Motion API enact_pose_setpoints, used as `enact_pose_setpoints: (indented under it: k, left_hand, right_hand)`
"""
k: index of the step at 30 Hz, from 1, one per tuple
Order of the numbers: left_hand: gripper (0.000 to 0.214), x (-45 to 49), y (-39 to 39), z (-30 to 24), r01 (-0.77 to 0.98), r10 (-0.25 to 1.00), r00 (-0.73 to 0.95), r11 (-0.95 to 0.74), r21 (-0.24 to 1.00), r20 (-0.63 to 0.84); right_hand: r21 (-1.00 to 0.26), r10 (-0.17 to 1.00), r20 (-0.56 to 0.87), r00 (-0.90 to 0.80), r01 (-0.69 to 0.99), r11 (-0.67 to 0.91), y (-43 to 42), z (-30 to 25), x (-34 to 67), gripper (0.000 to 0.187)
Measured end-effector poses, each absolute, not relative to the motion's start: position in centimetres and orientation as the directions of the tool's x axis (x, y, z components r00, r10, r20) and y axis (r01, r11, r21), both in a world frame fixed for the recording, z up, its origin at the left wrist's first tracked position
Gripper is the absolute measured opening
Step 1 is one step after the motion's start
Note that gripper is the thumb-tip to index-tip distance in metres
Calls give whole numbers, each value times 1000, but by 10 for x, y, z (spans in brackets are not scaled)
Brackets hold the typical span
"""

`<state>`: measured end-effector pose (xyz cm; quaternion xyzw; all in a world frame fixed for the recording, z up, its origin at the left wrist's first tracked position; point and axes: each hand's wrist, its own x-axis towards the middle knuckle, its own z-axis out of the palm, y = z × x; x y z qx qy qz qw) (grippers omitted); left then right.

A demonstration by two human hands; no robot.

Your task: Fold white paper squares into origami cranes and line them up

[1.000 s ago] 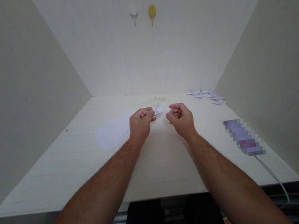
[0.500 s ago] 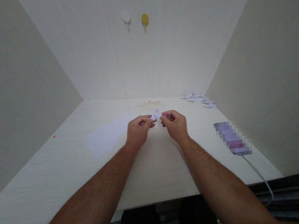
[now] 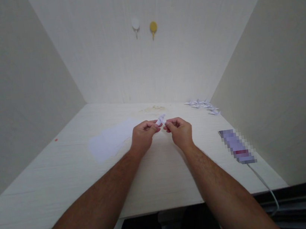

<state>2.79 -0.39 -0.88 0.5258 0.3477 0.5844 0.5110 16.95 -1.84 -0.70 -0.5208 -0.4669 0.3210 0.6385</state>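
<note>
left hand and right hand pinch a small folded piece between them, over the tabletop; white sheets lie near the left hand, folded paper figures at far right.

No text, label, brand, number or sign can be read anywhere in the frame. At center right, a phone lies under coarse pixel blocks, mostly lilac with a red band toward the lower end, and any lettering there is beyond reading. Nothing legible shows on the folded paper at center, the white sheets at center left, or the white hook and yellow hook at upper center.
</note>
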Motion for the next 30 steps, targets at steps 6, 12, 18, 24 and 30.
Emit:
enact_pose_setpoints:
  k: [6, 12, 18, 24, 30]
  left_hand:
    - [24, 28, -2, -11, -209, 958, 76, -254, 944, 275]
    - [27, 30, -3, -10, -264, 969, 72, -210, 941, 237]
    - [27, 31, -5, -8, -322, 971, 94, -179, 929, 220]
    - [33, 32, -5, -10, -280, 983, 122, -96, 955, 135]
    - [27, 34, 0, -12, 31, 974, 216, -75, 997, 67]
  right_hand:
    - [-969, 892, 246, 379, 80, 233, -20, -5, 166, 16]
    - [-969, 882, 233, 411, 26, 244, -19, -2, 162, 15]
    - [-965, 880, 233, 414, -14, 262, -20, -2, 159, 18]
    - [-964, 815, 263, 516, 122, 234, -12, 2, 176, 22]
    - [-851, 710, 308, 633, 517, -92, 26, 6, 264, 16]
